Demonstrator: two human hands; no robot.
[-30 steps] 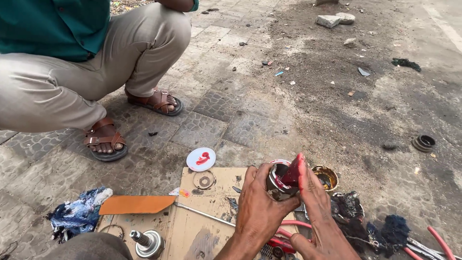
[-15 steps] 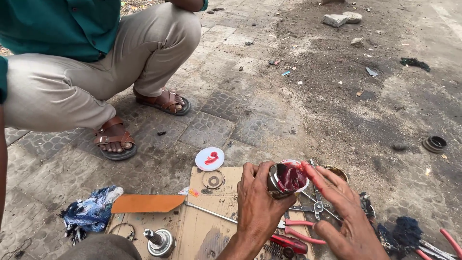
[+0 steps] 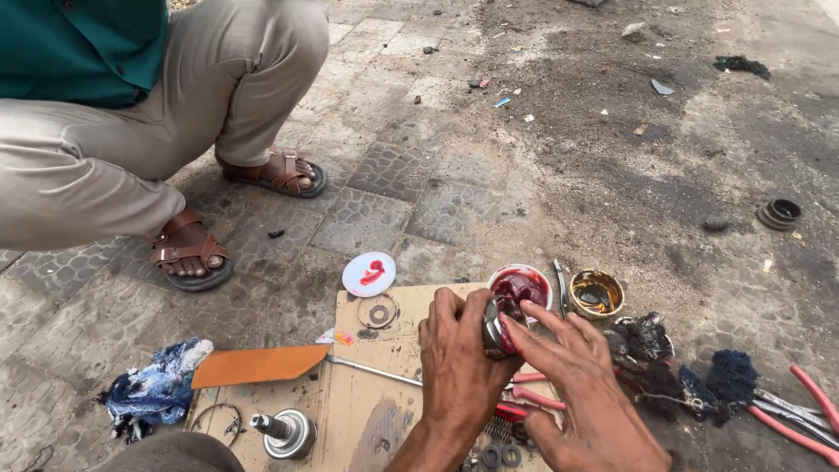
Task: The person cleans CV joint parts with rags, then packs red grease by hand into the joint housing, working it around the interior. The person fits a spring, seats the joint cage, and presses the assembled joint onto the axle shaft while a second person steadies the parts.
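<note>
Left hand point(image 3: 459, 363) closed around a round metal part point(image 3: 495, 328) — held just in front of the tub of red grease point(image 3: 520, 286). Right hand point(image 3: 581, 393) half open, fingertips point(image 3: 516, 334) smearing grease on that part — over the cardboard point(image 3: 367, 411).

There is one view only, taken from a camera on the person's head and angled steeply down and forward over their own forearms. The left hand point(image 3: 459, 367) and right hand point(image 3: 581, 398) enter from the bottom edge, right of centre, and sit close to the lens (nearest of anything in frame). The cardboard sheet point(image 3: 367, 411) fills the lower middle, near. Farther off, the paved ground point(image 3: 454, 192) runs to the top edge, and a crouching person's sandalled feet point(image 3: 188, 258) occupy the upper left.
</note>
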